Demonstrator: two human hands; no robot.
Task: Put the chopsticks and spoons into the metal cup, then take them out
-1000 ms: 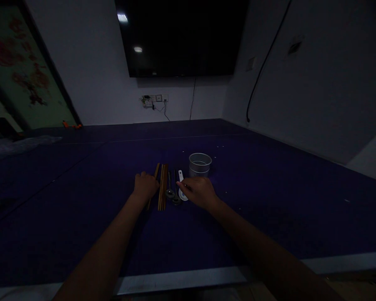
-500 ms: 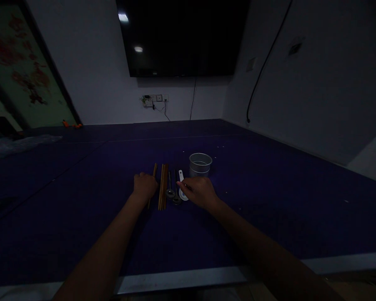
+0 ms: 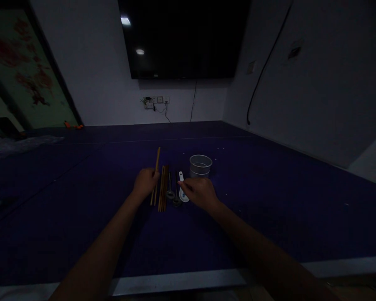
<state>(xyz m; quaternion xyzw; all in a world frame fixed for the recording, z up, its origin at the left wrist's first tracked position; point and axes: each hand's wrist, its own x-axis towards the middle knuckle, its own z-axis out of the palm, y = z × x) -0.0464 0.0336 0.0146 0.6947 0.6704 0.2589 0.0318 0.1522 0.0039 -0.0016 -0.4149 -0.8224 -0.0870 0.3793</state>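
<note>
My left hand (image 3: 146,182) is closed around light wooden chopsticks (image 3: 157,159), raised and tilted, their lower ends showing below the hand. Just right of it, several more chopsticks (image 3: 163,190) lie side by side, some darker brown. Beside those are a metal spoon (image 3: 170,194) and a darker spoon (image 3: 176,201). A white spoon (image 3: 184,195) with a blue mark lies at the right end of the row. My right hand (image 3: 200,191) is closed next to the white spoon, partly in front of it; anything inside its fingers is hidden.
A round grey metal container (image 3: 200,165) stands behind my right hand on the dark purple table (image 3: 269,179). Small white bits are scattered nearby. Clear plastic (image 3: 21,146) lies at far left. A dark screen (image 3: 184,37) hangs on the back wall.
My left hand has lifted the chopsticks upward and slightly forward from the table, so more of their upper ends shows. My right hand has hardly moved.
</note>
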